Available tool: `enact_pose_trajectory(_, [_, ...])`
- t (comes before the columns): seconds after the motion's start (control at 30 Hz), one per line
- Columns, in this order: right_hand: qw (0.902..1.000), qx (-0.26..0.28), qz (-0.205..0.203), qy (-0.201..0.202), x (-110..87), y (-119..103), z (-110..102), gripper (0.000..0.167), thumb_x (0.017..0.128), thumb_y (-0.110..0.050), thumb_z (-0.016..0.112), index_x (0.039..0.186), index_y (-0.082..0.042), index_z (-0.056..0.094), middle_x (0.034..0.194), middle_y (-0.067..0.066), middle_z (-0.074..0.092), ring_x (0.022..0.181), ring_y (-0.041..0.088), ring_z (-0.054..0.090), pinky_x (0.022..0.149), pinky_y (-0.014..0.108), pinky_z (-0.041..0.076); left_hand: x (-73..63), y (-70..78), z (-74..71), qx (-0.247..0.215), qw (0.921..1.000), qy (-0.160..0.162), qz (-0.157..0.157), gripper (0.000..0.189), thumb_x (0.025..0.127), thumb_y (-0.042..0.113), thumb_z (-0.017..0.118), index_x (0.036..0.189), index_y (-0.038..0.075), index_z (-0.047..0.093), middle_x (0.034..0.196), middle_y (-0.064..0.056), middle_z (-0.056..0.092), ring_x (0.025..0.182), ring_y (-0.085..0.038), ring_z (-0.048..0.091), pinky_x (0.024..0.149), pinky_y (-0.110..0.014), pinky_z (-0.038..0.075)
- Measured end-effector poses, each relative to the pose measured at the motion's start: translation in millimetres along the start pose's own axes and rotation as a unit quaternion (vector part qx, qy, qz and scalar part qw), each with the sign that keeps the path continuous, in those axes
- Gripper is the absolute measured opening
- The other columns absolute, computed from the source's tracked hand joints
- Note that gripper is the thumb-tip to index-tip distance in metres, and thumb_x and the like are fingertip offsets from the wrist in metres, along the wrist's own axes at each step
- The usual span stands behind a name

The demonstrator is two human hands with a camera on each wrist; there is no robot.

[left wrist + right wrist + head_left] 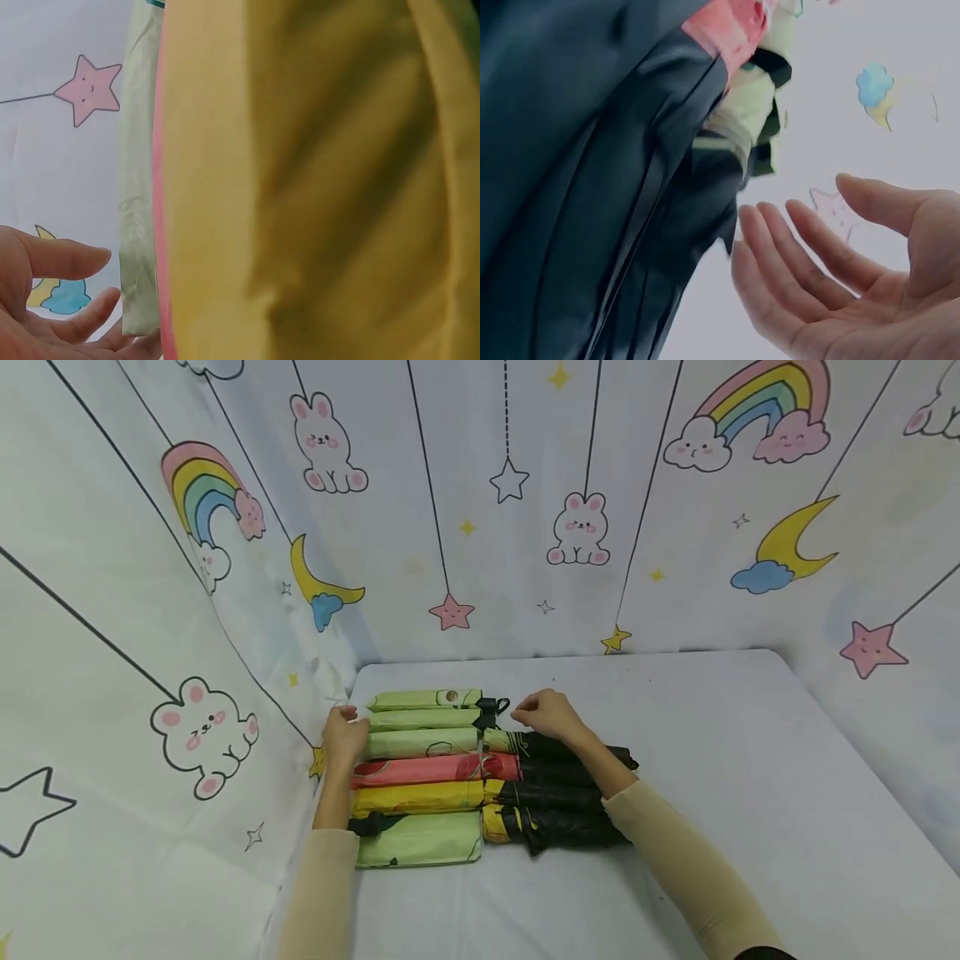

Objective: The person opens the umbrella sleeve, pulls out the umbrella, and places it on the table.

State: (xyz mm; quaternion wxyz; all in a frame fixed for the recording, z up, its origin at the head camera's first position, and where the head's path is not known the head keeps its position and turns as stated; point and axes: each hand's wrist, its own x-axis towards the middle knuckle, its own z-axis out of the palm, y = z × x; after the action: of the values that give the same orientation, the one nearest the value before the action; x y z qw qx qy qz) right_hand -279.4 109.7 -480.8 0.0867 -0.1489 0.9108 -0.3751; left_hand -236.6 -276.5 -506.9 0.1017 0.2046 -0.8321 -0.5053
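My left hand [347, 735] is at the left ends of a stack of folded umbrellas, beside the pale green ones [423, 720]. In the left wrist view its thumb and fingers are spread loosely around the end of a green umbrella [139, 187], pinching nothing. My right hand [553, 714] hovers over the table just right of a black strap loop [502, 704] on the farthest green umbrella [420, 699]. Its fingers [810, 262] curve gently with nothing in them, close to the black umbrella cloth [697, 202].
Nearer me lie a red umbrella [420, 770], a yellow one [420, 797] and a wide green one [423, 842]. Black bundles [562, 795] with coloured ends adjoin them on the right. The white table [750, 793] meets printed cloth walls [510, 568] behind and at the left.
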Motion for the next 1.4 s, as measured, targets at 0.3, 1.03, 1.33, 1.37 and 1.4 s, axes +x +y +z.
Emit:
enact_pose_trajectory(0.3, [0.9996,-0.009,0.025,-0.001,24.0,-2.8,30.7,0.040,0.100,-0.035,0.070,0.122,-0.001,0.074,0.119,0.016,0.073,0.107,0.033,0.069,0.090,0.048,0.059,4.6,0.7,6.8,0.007,0.9999,0.011,-0.004,0.041,0.098,0.010,0.056,0.137,-0.002,0.054,0.137,-0.020,0.061,0.118,-0.040,0.056,0.093,-0.049,0.045])
enact_pose_trajectory(1.03, [0.9958,-0.044,0.027,-0.076,42.0,-7.2,63.7,0.033,0.107,-0.024,0.060,0.105,0.004,0.076,0.078,0.016,0.066,0.060,0.016,0.045,0.061,0.031,0.043,4.8,-4.9,9.3,-0.043,0.9980,0.014,-0.043,0.042,0.099,0.001,0.057,0.140,-0.004,0.053,0.135,-0.021,0.063,0.116,-0.040,0.057,0.080,-0.038,0.048])
enact_pose_trajectory(1.33, [0.9958,-0.007,0.058,-0.071,41.8,-8.0,61.9,0.035,0.105,-0.022,0.064,0.120,0.010,0.070,0.113,0.024,0.071,0.067,0.016,0.057,0.065,0.030,0.047,7.2,-9.2,13.6,-0.040,0.9974,0.042,-0.042,0.038,0.097,-0.002,0.060,0.135,-0.005,0.057,0.130,-0.024,0.067,0.117,-0.041,0.060,0.093,-0.047,0.051])
enact_pose_trajectory(1.37, [0.9953,0.001,0.063,-0.073,42.1,-7.9,61.5,0.033,0.104,-0.021,0.064,0.111,0.010,0.071,0.101,0.021,0.070,0.060,0.014,0.049,0.061,0.029,0.042,7.3,-9.2,14.0,-0.037,0.9975,0.044,-0.042,0.038,0.097,-0.002,0.060,0.135,-0.005,0.057,0.129,-0.024,0.068,0.118,-0.041,0.060,0.096,-0.049,0.051])
enact_pose_trajectory(1.4, [0.9953,0.009,0.067,-0.069,42.4,-7.7,60.8,0.029,0.104,-0.020,0.065,0.105,0.009,0.072,0.092,0.018,0.068,0.056,0.012,0.044,0.059,0.028,0.039,7.5,-9.5,14.3,-0.034,0.9976,0.044,-0.043,0.038,0.097,-0.002,0.060,0.134,-0.005,0.058,0.129,-0.024,0.068,0.118,-0.041,0.060,0.098,-0.050,0.050])
